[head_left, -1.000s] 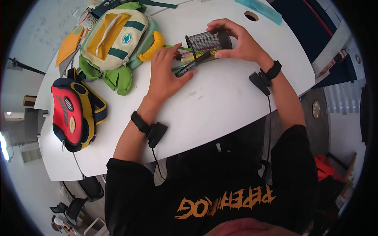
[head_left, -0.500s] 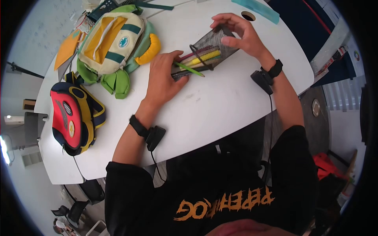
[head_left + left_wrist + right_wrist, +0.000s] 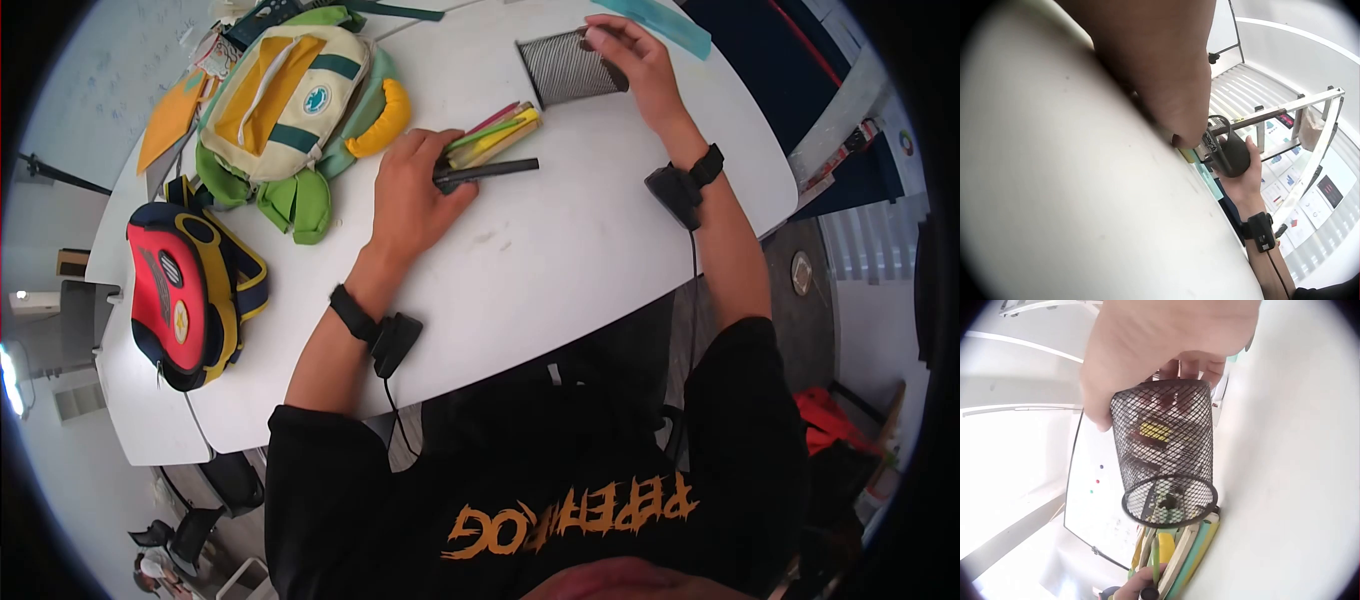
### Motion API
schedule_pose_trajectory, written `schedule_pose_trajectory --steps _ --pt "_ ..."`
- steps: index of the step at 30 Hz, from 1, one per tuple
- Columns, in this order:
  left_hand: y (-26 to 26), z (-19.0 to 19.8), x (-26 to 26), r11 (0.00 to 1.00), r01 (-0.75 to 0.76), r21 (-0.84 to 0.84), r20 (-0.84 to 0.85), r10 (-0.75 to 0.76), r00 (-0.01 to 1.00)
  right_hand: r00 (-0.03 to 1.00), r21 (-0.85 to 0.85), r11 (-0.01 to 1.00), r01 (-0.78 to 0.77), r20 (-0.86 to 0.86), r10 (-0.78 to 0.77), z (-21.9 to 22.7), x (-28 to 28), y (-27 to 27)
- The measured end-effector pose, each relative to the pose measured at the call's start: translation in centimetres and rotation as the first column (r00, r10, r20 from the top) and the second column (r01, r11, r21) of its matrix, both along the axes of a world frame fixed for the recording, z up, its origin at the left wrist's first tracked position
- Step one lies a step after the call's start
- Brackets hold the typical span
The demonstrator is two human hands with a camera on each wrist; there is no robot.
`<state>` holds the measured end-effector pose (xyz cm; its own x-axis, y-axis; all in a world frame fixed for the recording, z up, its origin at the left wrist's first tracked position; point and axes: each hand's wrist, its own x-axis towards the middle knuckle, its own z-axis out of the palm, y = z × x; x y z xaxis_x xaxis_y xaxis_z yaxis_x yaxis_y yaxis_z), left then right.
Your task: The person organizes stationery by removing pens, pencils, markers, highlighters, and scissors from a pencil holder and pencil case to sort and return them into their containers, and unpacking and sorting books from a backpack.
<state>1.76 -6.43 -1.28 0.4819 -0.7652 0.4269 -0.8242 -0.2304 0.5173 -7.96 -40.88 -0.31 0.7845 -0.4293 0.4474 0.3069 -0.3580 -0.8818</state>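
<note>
On the white table, my left hand (image 3: 412,190) holds a loose bundle of pens at their near ends. In it are a yellow highlighter (image 3: 512,130), a green pen (image 3: 1155,553) and a black marker (image 3: 510,167) that sticks out apart from the others. To the upper right, my right hand (image 3: 648,78) grips a black mesh pen holder (image 3: 568,70) by its base end. The holder lies tilted on its side, its open rim towards the pens, and no pens show inside it. In the right wrist view, thumb and fingers wrap around the base.
A cream and green backpack (image 3: 345,100) with a yellow part lies left of the pens. Nearer on the left is a red and navy bag (image 3: 170,290). An orange envelope (image 3: 172,120) and a pale blue case (image 3: 660,25) lie towards the table's far edges.
My right hand has pulled the pen holder up and to the right, off the pens. The pens have come out and stay with my left hand, which has hardly moved.
</note>
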Motion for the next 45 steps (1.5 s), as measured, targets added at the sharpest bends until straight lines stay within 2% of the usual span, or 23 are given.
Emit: schedule_pose_trajectory --steps 2,3,4,5,7,8,10,14,16,17,19,20,22,26,28,30,32,33,35,38,41,45 --pt "-0.3 0.2 0.3 1.000 -0.005 -0.031 0.028 0.006 1.000 1.000 0.053 0.999 0.009 -0.007 -0.008 -0.6 0.1 -0.9" --pt "-0.5 0.3 0.5 0.999 0.001 -0.037 0.036 0.000 0.999 0.996 0.283 0.955 0.085 -0.049 -0.074 -0.5 0.0 -1.2" --pt "-0.4 0.2 0.5 1.000 -0.002 -0.029 0.034 0.003 0.999 0.986 0.494 0.854 0.162 -0.104 -0.126 -0.4 -0.1 -1.6" --pt "-0.4 0.0 0.5 1.000 -0.008 -0.018 0.027 0.009 1.000 0.987 0.491 0.856 0.162 -0.101 -0.128 -0.6 -0.1 -2.4" --pt "-0.5 0.2 0.2 1.000 -0.025 -0.012 0.008 0.026 1.000 1.000 0.745 0.667 0.012 0.001 -0.020 -1.6 0.1 -3.8" --pt "-0.4 0.3 0.0 0.999 -0.040 -0.005 -0.006 0.040 0.999 1.000 0.748 0.663 0.013 -0.002 -0.017 -1.5 -0.1 -3.2" --pt "-0.3 -0.1 0.2 0.999 -0.032 -0.012 0.006 0.032 0.999 0.987 0.685 0.711 -0.160 0.130 0.096 -0.3 -0.2 -2.5" --pt "-0.5 0.1 0.3 1.000 -0.016 -0.021 0.024 0.016 1.000 0.992 0.645 0.754 -0.124 0.100 0.078 0.1 0.0 -1.0" --pt "-0.4 -0.1 0.1 1.000 -0.028 -0.009 -0.017 0.028 0.999 0.997 0.447 0.893 -0.043 -0.039 0.068 0.3 -0.4 -0.2" --pt "-0.5 0.1 0.2 0.999 -0.035 -0.006 -0.042 0.035 0.999 0.997 0.450 0.892 -0.042 -0.038 0.066 0.0 -0.4 -0.1" --pt "-0.4 0.3 0.3 1.000 -0.026 -0.005 -0.039 0.025 0.999 0.994 0.153 0.988 0.026 -0.107 -0.010 -0.1 -0.1 -0.5" --pt "-0.5 0.3 0.3 1.000 -0.021 0.002 -0.048 0.021 0.999 0.994 0.149 0.988 0.028 -0.104 -0.012 0.0 0.0 -0.5" --pt "-0.7 0.2 0.3 1.000 -0.026 -0.010 -0.046 0.025 0.999 0.975 -0.035 0.982 0.188 -0.115 -0.191 -0.4 0.0 0.0" --pt "-0.5 0.3 0.2 1.000 -0.019 -0.019 0.012 0.019 1.000 0.977 -0.073 0.977 0.200 -0.066 -0.205 -1.7 0.5 -0.8" --pt "-0.6 0.5 0.3 1.000 -0.010 -0.021 0.021 0.010 1.000 0.947 -0.169 0.947 0.275 -0.120 -0.297 -2.4 0.5 -0.9" --pt "-0.5 0.4 0.1 1.000 -0.010 -0.006 0.006 0.010 1.000 0.948 -0.172 0.949 0.263 -0.139 -0.288 -2.1 0.3 -0.5" --pt "-0.4 0.6 -0.1 1.000 -0.017 0.008 -0.024 0.017 1.000 0.939 -0.282 0.922 0.267 -0.137 -0.314 -1.8 0.0 -0.2" --pt "-0.3 0.5 -0.1 1.000 -0.016 0.007 -0.021 0.016 1.000 0.940 -0.281 0.921 0.269 -0.134 -0.315 -1.9 0.0 0.0" --pt "-0.5 0.4 0.3 1.000 0.005 -0.011 0.024 -0.005 1.000 0.939 -0.264 0.945 0.195 -0.230 -0.257 -1.7 0.2 0.2" --pt "-0.5 0.3 0.2 1.000 0.016 -0.010 0.056 -0.016 0.998 0.954 -0.331 0.932 0.149 -0.199 -0.224 -1.5 0.2 1.1" --pt "-0.5 0.5 0.0 1.000 0.000 0.018 0.016 0.000 1.000 0.964 -0.346 0.931 0.114 -0.188 -0.188 -0.7 -0.2 2.1" --pt "-0.7 0.3 0.3 1.000 0.019 -0.006 0.078 -0.018 0.997 0.975 -0.302 0.951 0.065 -0.185 -0.126 -1.7 0.1 2.0"
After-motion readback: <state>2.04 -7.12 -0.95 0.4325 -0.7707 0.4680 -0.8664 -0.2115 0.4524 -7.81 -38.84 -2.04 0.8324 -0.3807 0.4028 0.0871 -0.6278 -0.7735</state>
